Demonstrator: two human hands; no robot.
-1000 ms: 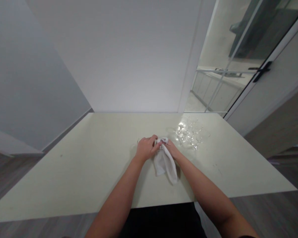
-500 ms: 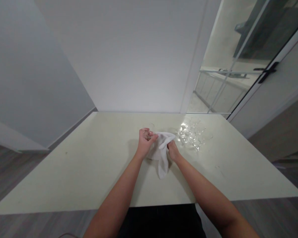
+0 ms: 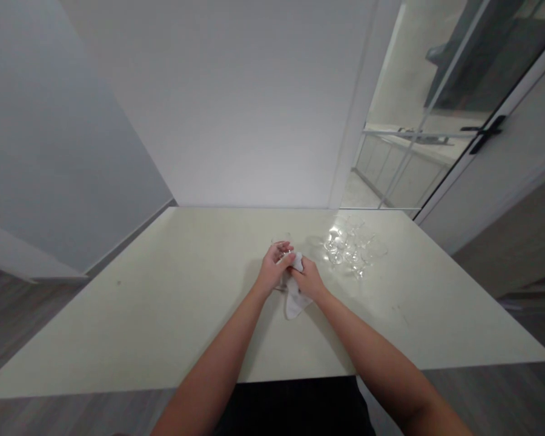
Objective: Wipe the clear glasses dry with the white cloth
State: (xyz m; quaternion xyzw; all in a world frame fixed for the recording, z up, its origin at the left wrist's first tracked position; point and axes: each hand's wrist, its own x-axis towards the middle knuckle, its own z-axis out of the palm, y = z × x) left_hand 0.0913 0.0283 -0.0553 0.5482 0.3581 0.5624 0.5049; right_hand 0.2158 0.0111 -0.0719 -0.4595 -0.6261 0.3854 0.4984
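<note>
My left hand [image 3: 275,270] is closed around a small clear glass [image 3: 283,246], whose rim shows just above the fingers. My right hand [image 3: 307,280] is closed on a white cloth [image 3: 293,300] and presses it against the glass. The cloth's loose end hangs below both hands. The two hands touch over the middle of a pale table [image 3: 163,303].
A cluster of several clear glasses [image 3: 352,248] stands on the table right of my hands. A white wall runs behind the table's far edge. A glass door with a black handle [image 3: 484,132] is at the right.
My hands had drawn apart with the cloth spread between them; they have come together again, the cloth is bunched against the glass, and less of it hangs down.
</note>
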